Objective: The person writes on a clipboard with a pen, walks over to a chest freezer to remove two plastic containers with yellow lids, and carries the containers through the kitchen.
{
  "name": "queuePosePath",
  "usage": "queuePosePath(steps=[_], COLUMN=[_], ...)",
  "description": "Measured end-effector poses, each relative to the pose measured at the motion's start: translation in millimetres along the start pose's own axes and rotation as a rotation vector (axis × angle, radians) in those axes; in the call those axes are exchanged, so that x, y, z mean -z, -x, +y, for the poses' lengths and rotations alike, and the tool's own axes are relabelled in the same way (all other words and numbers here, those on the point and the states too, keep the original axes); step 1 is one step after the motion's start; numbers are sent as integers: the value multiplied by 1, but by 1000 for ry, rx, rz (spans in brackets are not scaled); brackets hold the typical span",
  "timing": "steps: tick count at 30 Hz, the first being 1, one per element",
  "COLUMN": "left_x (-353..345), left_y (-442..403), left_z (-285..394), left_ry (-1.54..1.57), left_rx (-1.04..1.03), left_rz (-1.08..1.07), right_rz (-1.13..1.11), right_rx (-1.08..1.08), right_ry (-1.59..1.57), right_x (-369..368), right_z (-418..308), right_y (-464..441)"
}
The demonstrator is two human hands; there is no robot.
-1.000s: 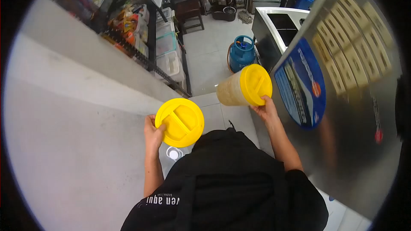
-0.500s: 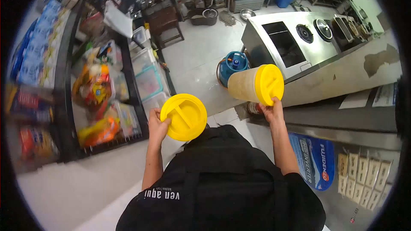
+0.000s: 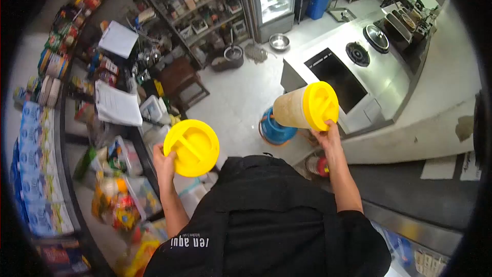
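Note:
In the head view, my left hand (image 3: 164, 163) grips the edge of a round yellow lid (image 3: 199, 142) with a raised bar across it. Whether a container sits beneath that lid is hidden. My right hand (image 3: 328, 134) is closed at the lid end of a tall, cloudy plastic container (image 3: 289, 110). A matching yellow screw lid (image 3: 324, 103) caps it, and its body tilts away to the left. The two yellow lids are apart, on either side of my black apron (image 3: 266, 210).
Packed shelves (image 3: 110, 159) run along the left, with clipboards (image 3: 118, 105) hanging at their edge. A blue gas cylinder (image 3: 278, 131) stands on the floor below the container. The steel stove counter (image 3: 384, 66) is to the right; a lit glass-door fridge (image 3: 274, 0) stands ahead.
The view has swung, showing more of the room ahead. My left hand and its yellow lid sit farther left and slightly lower; the right hand still holds the container.

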State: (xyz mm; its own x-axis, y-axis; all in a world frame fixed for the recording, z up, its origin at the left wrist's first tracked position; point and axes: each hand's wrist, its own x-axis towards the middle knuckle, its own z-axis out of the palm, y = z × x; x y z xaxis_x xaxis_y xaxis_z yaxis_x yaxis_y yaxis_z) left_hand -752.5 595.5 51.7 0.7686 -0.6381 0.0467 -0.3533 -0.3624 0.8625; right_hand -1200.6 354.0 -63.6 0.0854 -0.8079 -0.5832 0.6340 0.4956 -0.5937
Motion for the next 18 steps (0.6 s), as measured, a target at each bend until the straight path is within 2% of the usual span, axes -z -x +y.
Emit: queuePosePath(steps=[3,5,6,10,12,13,15,18], left_x=[-25,-47,-63,-141,-189,-205,-229,-245], left_y=[-73,-136,-166,-285,-335,-354,-408,-489], left_z=[-21,-58,-69,-132,-142,-141,-157,-107], left_ry=[-33,-106,-34,49,-142,-45,26,-95], left_rx=[-29,-36,-27,-19,-82,-25,-103,-94], left_rz=[-78,-168,-206,-367,-338,-371,-367,-302], right_rz=[-2,2,-6,26,48,85,108,0], right_rx=[14,85,135,185,187,178,138,142], right_ry=[-73,-122,-134,-302,-387,-391,-405,-372], right_x=[-26,-53,-63,-95,-118,-130,-166,-209], right_z=[-1,6,14,78,108,122,120,98], right_y=[-48,-71,-86,-192,-243,-266,-292,-332])
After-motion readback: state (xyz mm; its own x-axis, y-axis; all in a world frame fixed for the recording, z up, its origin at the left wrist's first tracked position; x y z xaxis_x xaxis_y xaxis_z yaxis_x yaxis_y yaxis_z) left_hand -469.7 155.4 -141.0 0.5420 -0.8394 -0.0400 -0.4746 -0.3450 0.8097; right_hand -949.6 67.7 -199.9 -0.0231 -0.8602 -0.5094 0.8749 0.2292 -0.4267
